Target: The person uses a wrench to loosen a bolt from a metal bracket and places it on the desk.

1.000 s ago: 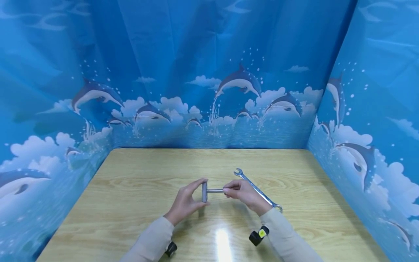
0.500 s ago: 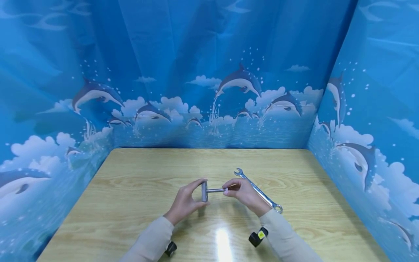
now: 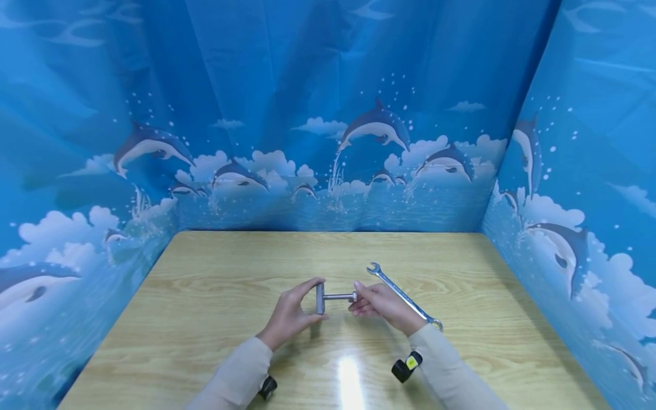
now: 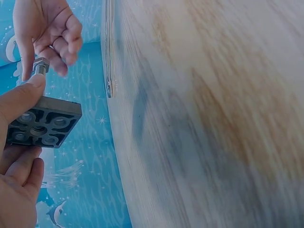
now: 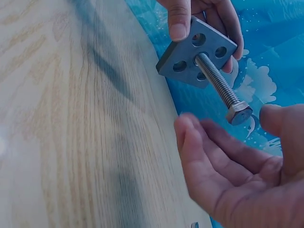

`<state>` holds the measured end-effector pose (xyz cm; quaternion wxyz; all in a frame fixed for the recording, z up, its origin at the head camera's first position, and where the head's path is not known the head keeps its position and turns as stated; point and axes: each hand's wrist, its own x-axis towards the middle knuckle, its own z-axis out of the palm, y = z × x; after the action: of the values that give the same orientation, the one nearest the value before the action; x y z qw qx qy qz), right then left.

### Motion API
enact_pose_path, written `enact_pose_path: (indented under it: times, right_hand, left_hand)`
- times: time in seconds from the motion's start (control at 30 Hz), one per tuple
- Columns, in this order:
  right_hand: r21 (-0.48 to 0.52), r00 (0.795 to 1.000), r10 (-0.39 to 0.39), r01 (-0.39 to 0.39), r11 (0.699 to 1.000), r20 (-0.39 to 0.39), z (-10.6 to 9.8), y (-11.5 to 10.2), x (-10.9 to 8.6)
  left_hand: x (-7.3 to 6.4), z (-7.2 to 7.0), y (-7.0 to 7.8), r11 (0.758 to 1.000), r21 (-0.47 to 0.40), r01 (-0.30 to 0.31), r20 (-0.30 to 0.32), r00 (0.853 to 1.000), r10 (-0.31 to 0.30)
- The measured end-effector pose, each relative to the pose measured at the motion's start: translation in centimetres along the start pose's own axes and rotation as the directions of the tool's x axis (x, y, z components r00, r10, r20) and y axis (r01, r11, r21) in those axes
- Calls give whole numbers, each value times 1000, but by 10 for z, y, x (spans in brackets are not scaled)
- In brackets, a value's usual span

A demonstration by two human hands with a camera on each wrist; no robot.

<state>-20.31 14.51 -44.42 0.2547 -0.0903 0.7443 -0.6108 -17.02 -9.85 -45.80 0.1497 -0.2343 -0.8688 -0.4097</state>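
My left hand (image 3: 289, 316) grips a square grey metal plate (image 5: 183, 52) by its opposite edges, thumb on one side and fingers on the other. Round holes surround its centre, and a hex bolt (image 5: 218, 80) stands out from the middle hole. The plate's recessed back (image 4: 45, 121) faces the left wrist camera. Close to the bolt head (image 3: 353, 296) is my right hand (image 3: 381, 304). In the right wrist view, its thumb and loosely bent fingers lie on either side of the head, with gaps between them and it.
A combination wrench (image 3: 405, 297) lies slantwise on the wooden table (image 3: 246, 256), behind and beside my right hand. Blue dolphin-print curtains (image 3: 287, 114) enclose the back and sides. Both wrists carry small black cameras.
The right fingers have come off the bolt end and spread, so the hex head now shows. My left hand and the plate stay nearly in place.
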Motion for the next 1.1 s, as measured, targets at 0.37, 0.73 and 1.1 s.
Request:
enact_pose_path:
  times: [0.37,0.73,1.1]
  right_hand:
    - [-68,1000,21,-22,997,-9,4,-5,-1]
    - [-85,993,-68,59,995,-101,4,-4,-1]
    - [-102,984,-90,75,992,-152,6,-6,-1]
  left_hand:
    - [3,0,2,1000,-7,-8,5,1000,8]
    - [1,-1,3,1000,-8,22,13,1000,-22]
    - [2,0,4,1000,-2,23,2,1000,-23]
